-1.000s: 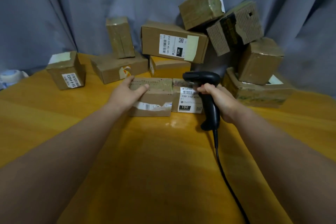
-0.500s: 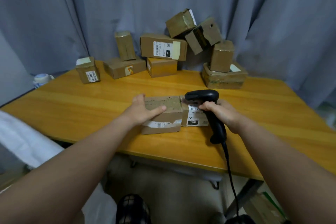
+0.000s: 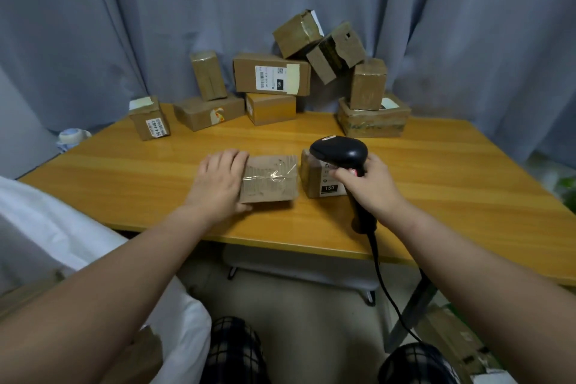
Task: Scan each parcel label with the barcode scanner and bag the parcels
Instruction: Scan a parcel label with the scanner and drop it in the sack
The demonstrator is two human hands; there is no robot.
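Note:
Two small cardboard parcels lie side by side near the front of the wooden table (image 3: 124, 184). My left hand (image 3: 219, 181) grips the left end of the taped parcel (image 3: 270, 179), thumb under its near edge. The parcel with a white label marked 150 (image 3: 321, 182) sits just right of it. My right hand (image 3: 371, 185) holds the black barcode scanner (image 3: 339, 151) by its handle, the head hovering over that label. Its black cable (image 3: 378, 265) hangs off the table's front edge.
Several more cardboard parcels (image 3: 271, 78) are stacked along the back of the table against a grey curtain (image 3: 124, 9). A white cloth or bag (image 3: 62, 243) lies at the lower left beside the table. A tape roll (image 3: 70, 135) sits past the table's left corner.
The camera has pulled back and up. The left parcel has been turned so its taped face is up and now lies slightly apart from the labelled parcel; the scanner stays over the label.

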